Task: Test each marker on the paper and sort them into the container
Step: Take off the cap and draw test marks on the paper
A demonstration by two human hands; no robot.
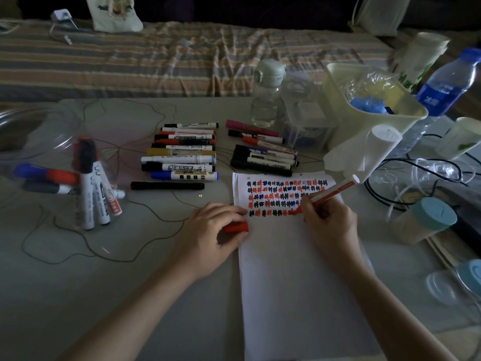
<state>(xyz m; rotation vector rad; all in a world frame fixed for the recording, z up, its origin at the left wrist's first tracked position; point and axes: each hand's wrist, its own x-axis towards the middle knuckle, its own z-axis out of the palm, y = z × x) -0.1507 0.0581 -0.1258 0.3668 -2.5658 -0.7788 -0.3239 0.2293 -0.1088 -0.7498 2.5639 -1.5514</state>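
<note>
Your right hand (328,220) pinches a red marker (330,195) in curled fingers, its tip pressed to the paper (299,282) at the end of the lowest row of red, blue and black test marks. Your left hand (210,235) rests at the paper's left edge, fingers curled round the red cap (236,227). Two groups of markers lie side by side on the worktop (78,295) above the paper: a larger row (182,152) and a smaller cluster (263,152). At left, a clear container (52,142) holds several sorted markers, some upright, some lying flat.
</note>
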